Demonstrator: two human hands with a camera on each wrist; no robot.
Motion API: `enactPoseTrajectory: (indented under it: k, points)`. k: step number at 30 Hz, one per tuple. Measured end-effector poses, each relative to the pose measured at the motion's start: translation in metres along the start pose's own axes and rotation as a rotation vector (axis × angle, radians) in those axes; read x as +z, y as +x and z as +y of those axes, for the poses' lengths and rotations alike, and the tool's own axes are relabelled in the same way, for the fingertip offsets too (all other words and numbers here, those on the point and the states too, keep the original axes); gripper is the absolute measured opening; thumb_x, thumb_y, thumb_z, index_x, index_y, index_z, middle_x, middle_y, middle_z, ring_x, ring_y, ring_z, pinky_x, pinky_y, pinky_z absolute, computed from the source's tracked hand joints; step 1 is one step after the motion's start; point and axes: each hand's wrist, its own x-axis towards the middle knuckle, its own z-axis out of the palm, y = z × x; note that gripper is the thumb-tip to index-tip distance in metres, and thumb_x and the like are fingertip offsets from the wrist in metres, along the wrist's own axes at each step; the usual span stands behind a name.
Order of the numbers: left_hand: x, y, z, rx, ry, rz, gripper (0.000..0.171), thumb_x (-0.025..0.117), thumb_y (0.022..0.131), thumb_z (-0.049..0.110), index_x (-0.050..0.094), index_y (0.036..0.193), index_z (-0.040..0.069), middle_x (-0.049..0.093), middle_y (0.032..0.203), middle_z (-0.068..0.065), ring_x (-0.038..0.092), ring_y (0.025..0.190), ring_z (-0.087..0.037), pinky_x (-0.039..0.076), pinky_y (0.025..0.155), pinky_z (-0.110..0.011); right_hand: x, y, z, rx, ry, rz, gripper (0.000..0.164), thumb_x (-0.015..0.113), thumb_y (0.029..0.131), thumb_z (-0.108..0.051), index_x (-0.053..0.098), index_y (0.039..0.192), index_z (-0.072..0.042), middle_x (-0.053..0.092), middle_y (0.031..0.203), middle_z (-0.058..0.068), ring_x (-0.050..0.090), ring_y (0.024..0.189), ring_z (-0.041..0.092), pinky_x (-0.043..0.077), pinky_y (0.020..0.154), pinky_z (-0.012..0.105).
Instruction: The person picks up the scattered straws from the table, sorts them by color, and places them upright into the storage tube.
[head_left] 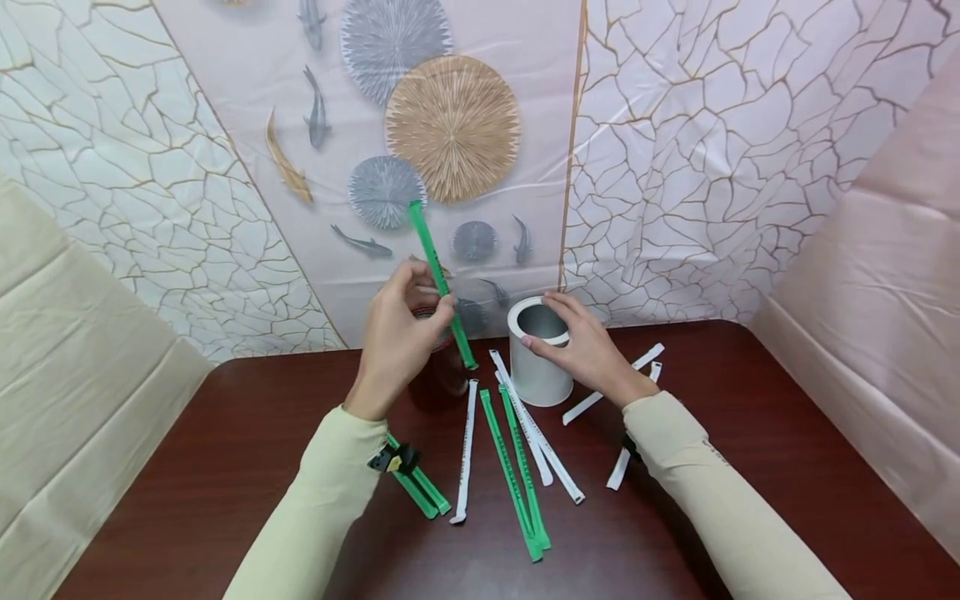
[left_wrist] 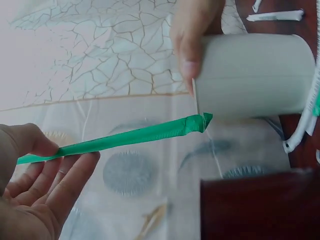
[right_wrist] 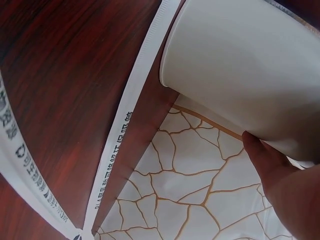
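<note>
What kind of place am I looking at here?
Probably an indoor tabletop workspace, perhaps set up for recording: a dark reddish-brown table stands before a patterned backdrop, with creased beige sheeting along both sides.

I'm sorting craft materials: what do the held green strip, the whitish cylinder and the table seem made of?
Held green strip: likely paper or thin film, fairly matte; its end looks crimped.
Whitish cylinder: perhaps plastic, satin; its wall looks smooth, without grain.
Table: wood or laminate, slightly glossy; streaky reddish-brown grain.
</note>
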Motion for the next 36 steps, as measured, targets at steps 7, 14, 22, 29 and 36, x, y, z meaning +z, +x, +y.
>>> enactPoseTrajectory:
  k: [7,14,22,29,36]
  points:
    - [0.025,0.029,0.005,0.112,-0.027,0.005,0.018,0.065,0.097,-0.003,0.062,0.115,-0.002,0.069,0.1,-0.015,0.077,0.088,-0.025,0.062,0.082,-0.033,0.0,0.002,-0.002,-0.014,0.012,0.008,0.085,0.074,0.093,-0.056,0.047,0.159,-0.009,0.039,0.166,0.009,0.044,0.148,0.035,0.046,0.111,0.055]
    - [0.052,0.051,0.008,0.133,-0.125,-0.019,0.013,0.061,0.105,0.003,0.062,0.116,-0.005,0.07,0.102,-0.019,0.078,0.088,-0.03,0.064,0.074,-0.033,-0.001,0.002,-0.004,0.007,0.022,0.003,0.086,0.075,0.093,-0.057,0.047,0.159,-0.009,0.038,0.165,0.008,0.046,0.146,0.035,0.048,0.11,0.054]
    - [0.082,0.061,-0.003,0.065,0.093,-0.089,0.015,0.064,0.102,0.008,0.066,0.114,-0.001,0.074,0.104,-0.013,0.076,0.098,-0.024,0.062,0.086,-0.036,-0.002,0.003,-0.003,-0.003,0.024,0.022,0.085,0.074,0.093,-0.058,0.049,0.158,-0.01,0.041,0.164,0.008,0.047,0.145,0.032,0.046,0.112,0.053]
    - [0.097,0.051,-0.021,-0.013,0.171,-0.185,0.017,0.063,0.101,0.009,0.065,0.115,0.002,0.075,0.1,-0.011,0.076,0.09,-0.021,0.062,0.078,-0.035,-0.001,0.002,-0.002,0.006,0.01,0.024,0.086,0.074,0.092,-0.058,0.048,0.159,-0.01,0.041,0.164,0.008,0.046,0.146,0.031,0.044,0.114,0.051]
    - [0.11,0.038,-0.033,-0.122,0.285,-0.265,0.025,0.058,0.109,0.025,0.076,0.104,0.009,0.077,0.099,-0.005,0.069,0.072,-0.019,0.055,0.063,-0.034,-0.001,-0.002,0.0,0.021,0.011,0.022,0.084,0.075,0.093,-0.056,0.048,0.159,-0.01,0.04,0.164,0.007,0.046,0.146,0.031,0.044,0.114,0.053]
